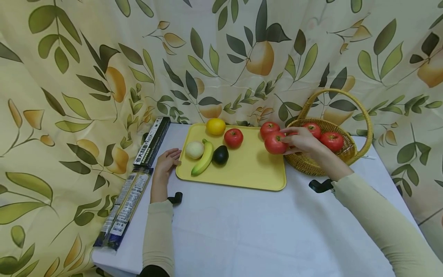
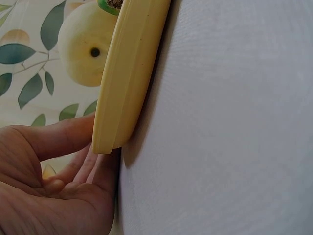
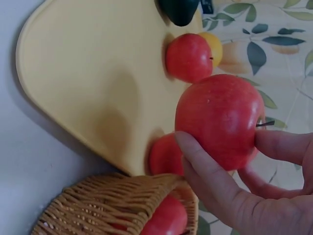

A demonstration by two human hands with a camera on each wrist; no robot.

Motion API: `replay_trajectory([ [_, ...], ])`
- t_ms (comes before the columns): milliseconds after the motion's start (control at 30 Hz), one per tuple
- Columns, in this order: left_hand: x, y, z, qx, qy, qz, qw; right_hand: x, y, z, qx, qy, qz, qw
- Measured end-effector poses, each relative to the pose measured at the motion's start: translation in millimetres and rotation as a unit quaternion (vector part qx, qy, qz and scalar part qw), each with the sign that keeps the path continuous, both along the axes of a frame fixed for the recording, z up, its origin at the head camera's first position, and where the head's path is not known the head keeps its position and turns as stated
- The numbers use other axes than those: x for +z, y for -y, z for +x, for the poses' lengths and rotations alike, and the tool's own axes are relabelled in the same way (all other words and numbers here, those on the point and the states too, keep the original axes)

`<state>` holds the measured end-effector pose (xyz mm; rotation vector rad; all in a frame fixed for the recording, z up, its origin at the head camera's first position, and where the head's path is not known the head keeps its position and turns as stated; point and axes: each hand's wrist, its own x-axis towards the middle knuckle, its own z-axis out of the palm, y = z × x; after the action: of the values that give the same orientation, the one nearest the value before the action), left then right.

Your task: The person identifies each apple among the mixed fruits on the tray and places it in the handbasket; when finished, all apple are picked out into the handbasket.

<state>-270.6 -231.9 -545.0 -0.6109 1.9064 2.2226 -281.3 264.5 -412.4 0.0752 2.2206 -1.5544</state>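
Observation:
My right hand [image 1: 302, 140] pinches a red apple [image 3: 217, 120] between thumb and fingertips, above the right end of the yellow tray [image 1: 242, 173] beside the wicker basket [image 1: 306, 163]. Another red apple [image 1: 269, 129] lies on the tray just behind it. In the basket are red apples [image 1: 331, 142]. My left hand [image 1: 167, 161] holds the tray's left edge, thumb at the rim and fingers by the outer side. Toward the tray's left are a lemon [image 1: 215, 126], a red apple [image 1: 233, 138], a pale round fruit [image 1: 194, 150], a banana [image 1: 203, 158] and a dark avocado [image 1: 220, 155].
The basket's tall arched handle [image 1: 369, 127] rises at the tray's right. Long packaged items [image 1: 129, 200] lie along the left edge of the white-covered table [image 1: 235, 227]. A leaf-patterned curtain [image 1: 214, 61] hangs close behind the table.

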Motion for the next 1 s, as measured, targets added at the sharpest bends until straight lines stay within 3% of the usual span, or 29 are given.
replay_trajectory([
  [367, -0.4, -1.1, 1.0, 0.001, -0.006, 0.007, 1.0000, 7.1, -10.9, 3.2, -0.013, 0.008, -0.018, 0.9997],
  [667, 2.3, -2.8, 2.4, -0.003, -0.006, 0.004, 1.0000, 9.7, -26.8, 5.3, -0.010, -0.013, 0.006, 0.9998],
  [1000, 0.3, -1.7, 2.3, -0.001, -0.003, -0.004, 1.0000, 11.7, -40.1, 10.7, -0.023, -0.013, 0.000, 0.9996],
])
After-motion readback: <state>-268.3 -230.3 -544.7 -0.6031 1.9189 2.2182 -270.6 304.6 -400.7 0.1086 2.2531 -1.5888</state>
